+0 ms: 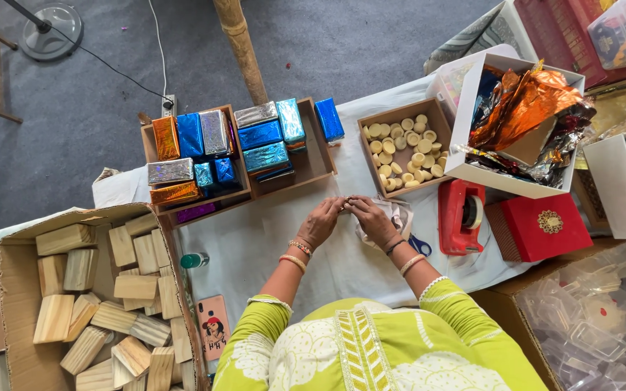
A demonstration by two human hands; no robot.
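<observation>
My left hand (322,219) and my right hand (372,218) meet over the white cloth (255,239), fingertips pinched together on a small pale item (346,203) too small to identify. A crumpled piece of white material (402,216) lies under my right hand. Just beyond my hands stand two shallow cardboard trays (320,163) holding several foil-wrapped blocks (262,135) in blue, silver and orange. A cardboard box (372,116) of small round cream discs (404,149) sits to the right of them.
A big carton of bare wooden blocks (110,289) is at my left. A red tape dispenser (461,215), blue-handled scissors (420,245), a red box (543,226), a white box of crumpled orange and silver foil (527,108), clear plastic containers (592,326), a phone (213,327) and a small bottle (194,260) surround me.
</observation>
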